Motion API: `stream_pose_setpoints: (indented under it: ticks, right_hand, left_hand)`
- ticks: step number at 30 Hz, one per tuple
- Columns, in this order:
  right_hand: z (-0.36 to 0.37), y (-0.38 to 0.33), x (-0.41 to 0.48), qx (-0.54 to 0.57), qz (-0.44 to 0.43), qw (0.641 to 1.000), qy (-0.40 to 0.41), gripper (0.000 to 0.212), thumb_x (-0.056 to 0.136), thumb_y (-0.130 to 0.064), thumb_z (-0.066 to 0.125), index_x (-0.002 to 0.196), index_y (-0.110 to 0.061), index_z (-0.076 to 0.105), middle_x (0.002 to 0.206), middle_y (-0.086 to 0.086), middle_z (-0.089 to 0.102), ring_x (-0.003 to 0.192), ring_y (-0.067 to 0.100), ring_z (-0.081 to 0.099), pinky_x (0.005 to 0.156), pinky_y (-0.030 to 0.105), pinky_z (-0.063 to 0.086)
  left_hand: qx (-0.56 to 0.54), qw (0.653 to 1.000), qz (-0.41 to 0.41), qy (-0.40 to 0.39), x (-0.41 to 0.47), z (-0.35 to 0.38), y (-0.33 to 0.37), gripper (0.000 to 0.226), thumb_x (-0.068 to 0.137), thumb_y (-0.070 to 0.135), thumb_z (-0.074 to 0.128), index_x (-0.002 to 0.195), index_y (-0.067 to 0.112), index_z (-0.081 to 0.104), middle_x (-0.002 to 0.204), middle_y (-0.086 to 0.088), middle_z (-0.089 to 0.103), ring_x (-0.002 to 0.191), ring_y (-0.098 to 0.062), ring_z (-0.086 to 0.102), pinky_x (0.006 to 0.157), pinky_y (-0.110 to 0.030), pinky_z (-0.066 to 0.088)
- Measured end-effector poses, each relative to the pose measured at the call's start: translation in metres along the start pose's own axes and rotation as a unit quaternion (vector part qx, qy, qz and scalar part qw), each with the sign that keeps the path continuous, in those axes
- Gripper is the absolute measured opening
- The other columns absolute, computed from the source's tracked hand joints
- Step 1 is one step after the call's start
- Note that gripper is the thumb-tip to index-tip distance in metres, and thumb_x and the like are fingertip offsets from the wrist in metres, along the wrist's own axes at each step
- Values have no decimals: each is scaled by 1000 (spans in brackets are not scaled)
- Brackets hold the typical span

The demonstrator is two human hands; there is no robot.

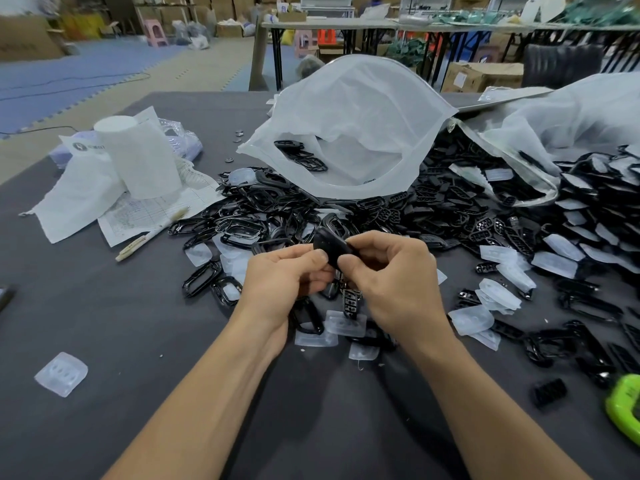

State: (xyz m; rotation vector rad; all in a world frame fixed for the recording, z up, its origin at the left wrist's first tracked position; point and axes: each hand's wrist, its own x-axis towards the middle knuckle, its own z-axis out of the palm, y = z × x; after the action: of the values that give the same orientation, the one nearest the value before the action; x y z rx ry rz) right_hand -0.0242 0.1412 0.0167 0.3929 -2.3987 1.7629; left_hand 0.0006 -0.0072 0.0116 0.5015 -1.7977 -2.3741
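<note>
Both my hands meet above the middle of the dark grey table (pixel 86 306). My left hand (pixel 284 282) and my right hand (pixel 391 275) together pinch one small black plastic part (pixel 331 247) between thumbs and fingertips. Below the hands lie another black perforated piece (pixel 351 301) and clear plastic inserts (pixel 346 323). A big pile of black oval frames (pixel 242 223) spreads just beyond the hands. An open white mesh bag (pixel 353 133) behind the pile holds a few black frames (pixel 301 155).
More black parts and clear inserts (pixel 554 265) cover the right side. Papers, a white roll (pixel 142 157) and a pen (pixel 152 233) lie at the left. A lone clear insert (pixel 61 374) sits near left. A green object (pixel 627 407) is at the right edge.
</note>
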Motion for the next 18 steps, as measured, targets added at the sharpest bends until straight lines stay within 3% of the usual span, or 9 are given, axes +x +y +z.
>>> stream_pose_setpoints:
  ticks: [4, 7, 9, 13, 18]
  right_hand:
    - [1, 1, -3, -21, -24, 999, 4, 18, 83, -12, 81, 81, -30, 78, 71, -20, 75, 69, 0, 73, 66, 15, 56]
    - [2, 5, -1, 68, 38, 997, 6, 18, 84, -6, 80, 82, -24, 80, 75, -9, 78, 72, 9, 77, 71, 24, 61]
    - [2, 6, 0, 116, 79, 990, 2, 20, 85, -2, 79, 79, -22, 80, 75, -1, 79, 71, 15, 77, 68, 27, 62]
    - [1, 3, 2, 198, 127, 972, -12, 19, 83, 3, 80, 76, -15, 77, 70, 5, 77, 59, 15, 73, 56, 19, 55]
    - [-4, -1, 6, 258, 165, 947, -98, 9, 83, -9, 81, 74, -11, 77, 69, 12, 72, 51, 17, 66, 50, 21, 52]
  left_hand:
    - [75, 994, 75, 31, -1, 3, -3, 15, 79, 7, 79, 74, 20, 83, 69, -6, 75, 59, -13, 64, 61, -21, 55]
    - [134, 987, 85, 32, -2, 1, -3, 9, 68, 25, 78, 75, 23, 83, 71, -8, 77, 64, -18, 67, 68, -33, 57]
    - [144, 987, 76, 12, -1, 0, -4, 11, 69, 25, 77, 74, 16, 82, 71, -14, 75, 64, -23, 65, 70, -37, 55]
    - [102, 993, 58, -10, -1, -1, 0, 8, 82, 6, 78, 74, 6, 80, 66, -11, 70, 59, -17, 61, 63, -25, 54]
    - [17, 999, 8, -29, 0, 0, 4, 35, 91, 7, 67, 60, 20, 77, 61, -1, 69, 53, -8, 61, 55, -17, 51]
